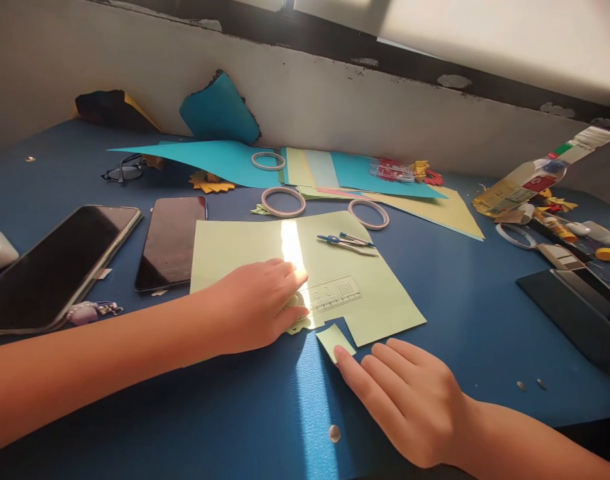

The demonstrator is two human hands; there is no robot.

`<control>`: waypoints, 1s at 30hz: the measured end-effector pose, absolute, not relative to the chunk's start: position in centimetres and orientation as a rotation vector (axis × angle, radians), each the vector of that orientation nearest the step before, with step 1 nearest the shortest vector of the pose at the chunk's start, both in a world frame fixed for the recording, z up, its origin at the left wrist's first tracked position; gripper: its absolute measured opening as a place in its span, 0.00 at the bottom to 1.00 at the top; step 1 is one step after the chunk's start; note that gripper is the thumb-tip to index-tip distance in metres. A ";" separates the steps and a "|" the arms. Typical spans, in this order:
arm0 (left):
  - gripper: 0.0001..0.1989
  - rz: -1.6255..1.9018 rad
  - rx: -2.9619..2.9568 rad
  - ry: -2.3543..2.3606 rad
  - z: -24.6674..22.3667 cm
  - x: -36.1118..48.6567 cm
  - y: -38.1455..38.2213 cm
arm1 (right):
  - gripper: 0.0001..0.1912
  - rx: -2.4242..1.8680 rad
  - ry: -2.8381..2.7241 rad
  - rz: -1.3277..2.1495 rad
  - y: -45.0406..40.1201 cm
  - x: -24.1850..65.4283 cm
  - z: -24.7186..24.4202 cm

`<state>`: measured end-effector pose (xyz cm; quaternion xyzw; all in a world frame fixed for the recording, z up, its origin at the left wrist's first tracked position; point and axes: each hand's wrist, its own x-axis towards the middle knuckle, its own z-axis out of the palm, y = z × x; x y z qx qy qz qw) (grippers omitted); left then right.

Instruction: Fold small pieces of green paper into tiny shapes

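Observation:
A large light green sheet of paper [245, 243] lies on the blue table, with a rectangular notch cut from its near edge. My left hand [257, 303] rests on the sheet, its fingers and thumb bearing on a clear plastic ruler [335, 295], whose left end they partly cover. Near the notch, my right hand [409, 393] holds a small green paper piece [335, 341] at its corner. The index fingertip is on top of that piece; the thumb is hidden. On the sheet's right part lies a blue and silver compass [347, 243].
Two phones [171, 243] [59, 267] lie to the left. Behind the sheet are tape rolls [283, 202], blue paper [209, 160] and glasses [123, 173]. A leaning bottle [527, 180] and a dark case [559, 313] are at right. A small round metal piece [335, 433] lies in front.

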<state>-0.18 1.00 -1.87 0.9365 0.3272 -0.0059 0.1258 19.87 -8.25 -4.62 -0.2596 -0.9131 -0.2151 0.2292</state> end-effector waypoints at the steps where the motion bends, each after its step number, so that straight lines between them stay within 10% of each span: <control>1: 0.07 0.001 2.728 0.939 -2.0 -0.2 1.1 | 0.14 -0.737 -2.511 -0.600 -8.3 19.9 -4.7; 30: 0.20 0.187 2.749 0.564 -3.6 -0.3 1.9 | 0.05 -1.010 -2.416 -0.381 -7.9 19.8 -5.9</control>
